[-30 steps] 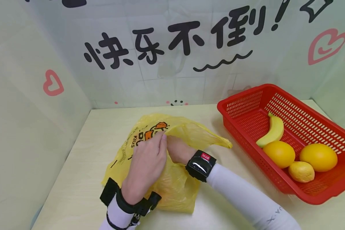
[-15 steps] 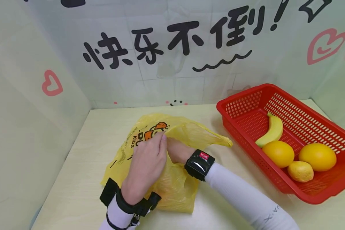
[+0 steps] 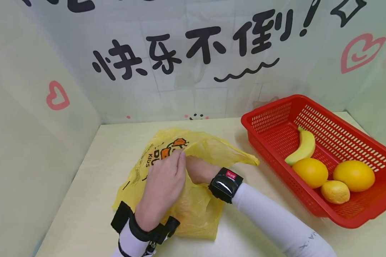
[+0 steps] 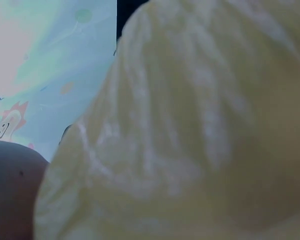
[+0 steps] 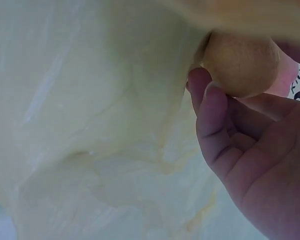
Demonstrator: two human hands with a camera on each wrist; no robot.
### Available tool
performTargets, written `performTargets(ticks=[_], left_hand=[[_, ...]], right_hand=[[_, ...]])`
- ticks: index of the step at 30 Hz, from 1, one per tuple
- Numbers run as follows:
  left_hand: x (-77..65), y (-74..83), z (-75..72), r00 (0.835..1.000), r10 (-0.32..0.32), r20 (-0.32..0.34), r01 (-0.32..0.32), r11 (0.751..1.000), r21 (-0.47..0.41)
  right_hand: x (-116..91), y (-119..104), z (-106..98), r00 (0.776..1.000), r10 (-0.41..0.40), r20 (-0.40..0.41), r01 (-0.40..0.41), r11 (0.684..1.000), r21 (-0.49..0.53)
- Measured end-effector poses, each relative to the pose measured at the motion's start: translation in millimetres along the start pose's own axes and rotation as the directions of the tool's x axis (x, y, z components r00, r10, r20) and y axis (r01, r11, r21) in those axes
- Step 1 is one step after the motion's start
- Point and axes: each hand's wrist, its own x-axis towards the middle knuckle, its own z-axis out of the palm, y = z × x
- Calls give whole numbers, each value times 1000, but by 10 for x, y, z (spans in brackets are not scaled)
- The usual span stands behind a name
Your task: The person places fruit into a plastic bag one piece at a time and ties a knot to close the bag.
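Note:
A yellow plastic bag (image 3: 196, 214) lies on the table with orange and black print, and a reddish shape shows through its lower part. My left hand (image 3: 164, 178) pinches the bag's rim at the opening. Through that opening goes my right hand (image 5: 255, 150), its fingers hidden by the plastic in the head view. In the right wrist view its fingers curl beneath a round tan object (image 5: 242, 62), with the thumb tip at its side. Wrinkled plastic fills most of the left wrist view, with a bit of left hand (image 4: 12, 190) at the lower left.
A red plastic basket (image 3: 276, 185) stands on the right of the table (image 3: 83, 200). Inside are a banana (image 3: 303, 146), two oranges, one nearer (image 3: 310, 173) and one farther right (image 3: 354, 175), and a lemon (image 3: 335, 192). A printed cloth (image 3: 193, 96) hangs behind.
The head view has tilted up slightly, so the scene sits a little lower. Both hands and the bag keep nearly the same place.

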Motion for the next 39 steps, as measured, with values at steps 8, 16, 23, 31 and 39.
performTargets(ticks=[8,16,23,31,39], left_hand=[[-47,-17,19,1000,-12,-12,12,1000,-6],[-46,-15,11,1000,0,-14,-1,1000,-19],[-29,0,-13,1000,-4,7,4,1000,-7],[-27,6,-11,1000,-8,8,8,1000,-2],[-22,10,-18,1000,1,3,-1,1000,-3]], right_hand=[[-36,30,-51,996,-53,67,56,997,-48],[-333,28,-410,990,-81,113,81,997,7],[-692,121,-808,984,-21,179,10,998,60],[-1157,382,-1192,994,74,85,-79,995,55],[-1542,765,-1419,967,250,-54,-245,966,86]])
